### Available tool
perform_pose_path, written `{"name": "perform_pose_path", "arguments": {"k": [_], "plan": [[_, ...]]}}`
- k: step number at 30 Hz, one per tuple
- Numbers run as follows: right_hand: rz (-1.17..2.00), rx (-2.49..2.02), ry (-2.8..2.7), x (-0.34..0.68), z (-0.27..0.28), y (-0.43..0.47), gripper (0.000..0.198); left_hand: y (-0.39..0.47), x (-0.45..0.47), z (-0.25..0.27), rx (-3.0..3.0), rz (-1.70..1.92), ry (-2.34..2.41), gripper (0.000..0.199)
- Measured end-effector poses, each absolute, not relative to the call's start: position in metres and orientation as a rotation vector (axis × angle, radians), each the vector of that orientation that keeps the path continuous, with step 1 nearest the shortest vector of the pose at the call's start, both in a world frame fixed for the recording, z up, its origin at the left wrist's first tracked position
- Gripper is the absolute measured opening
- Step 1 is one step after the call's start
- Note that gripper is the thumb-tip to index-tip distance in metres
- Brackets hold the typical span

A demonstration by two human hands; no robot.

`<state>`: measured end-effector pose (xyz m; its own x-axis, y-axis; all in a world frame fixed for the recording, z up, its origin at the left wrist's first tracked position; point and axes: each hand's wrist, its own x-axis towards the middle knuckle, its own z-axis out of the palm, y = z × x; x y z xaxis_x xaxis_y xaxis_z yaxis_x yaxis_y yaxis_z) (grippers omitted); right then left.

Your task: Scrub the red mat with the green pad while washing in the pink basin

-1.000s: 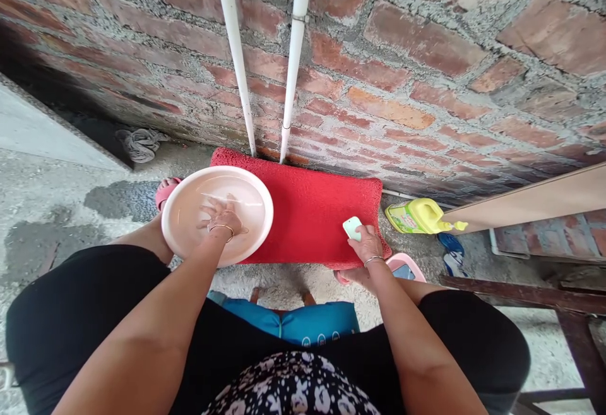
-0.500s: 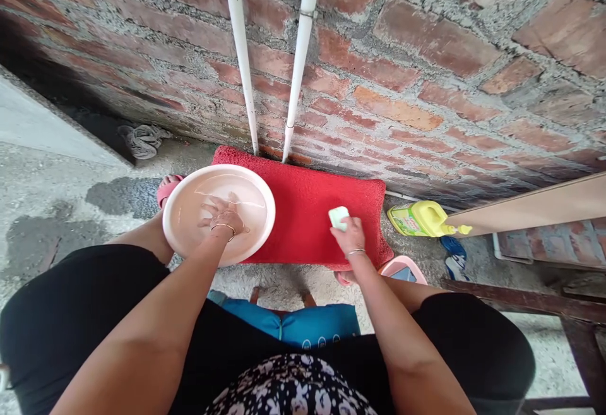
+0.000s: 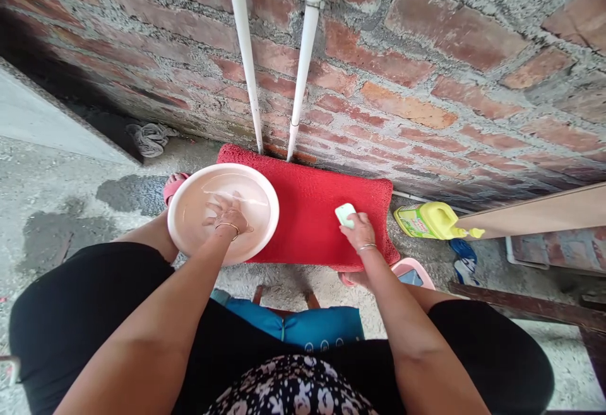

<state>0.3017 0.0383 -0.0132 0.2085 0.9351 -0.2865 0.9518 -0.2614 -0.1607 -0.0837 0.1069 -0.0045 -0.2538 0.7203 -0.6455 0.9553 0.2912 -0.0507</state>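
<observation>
Gripping pale green block (image 3: pixel 344 214) in right hand (image 3: pixel 360 230), with long axis aimed forward-left. Resting left hand (image 3: pixel 229 215) splay-fingered inside basin (image 3: pixel 273 213).

Red brick wall (image 3: pixel 407 36), two white pipes (image 3: pixel 307 42) along it; grey concrete floor (image 3: pixel 28 178), dark patches (image 3: pixel 52 235).

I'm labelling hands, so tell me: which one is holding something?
The right hand, which grips a pale green bar; the left hand is spread with nothing visible in its grasp, inside the water-filled basin.
</observation>
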Motion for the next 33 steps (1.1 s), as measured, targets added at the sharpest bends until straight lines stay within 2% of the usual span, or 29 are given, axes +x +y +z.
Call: {"name": "perform_pose_path", "arguments": {"k": [5,10,15,20,23,28,33], "plan": [[-0.430,2.706,1.336,0.395,-0.005,-0.006,0.035,0.106,-0.083,-0.002,1.476,-0.618,2.067,0.137],[-0.394,2.990,0.939,0.405,0.005,-0.009,0.034,0.105,-0.083,0.003,1.504,-0.593,2.046,0.130],[-0.467,2.900,1.462,0.336,-0.005,0.033,0.036,0.107,-0.082,0.001,1.479,-0.625,2.055,0.139],[-0.590,2.484,2.006,0.247,-0.015,0.081,0.034,0.108,-0.084,-0.008,1.474,-0.618,2.062,0.148],[-0.589,2.337,2.111,0.234,-0.017,0.095,0.033,0.108,-0.086,-0.010,1.462,-0.621,2.075,0.150],[-0.508,2.509,1.857,0.308,-0.020,0.075,0.033,0.107,-0.085,-0.009,1.476,-0.605,2.069,0.154],[-0.389,2.854,1.209,0.408,-0.012,0.018,0.034,0.106,-0.083,-0.003,1.475,-0.622,2.061,0.143]]}}
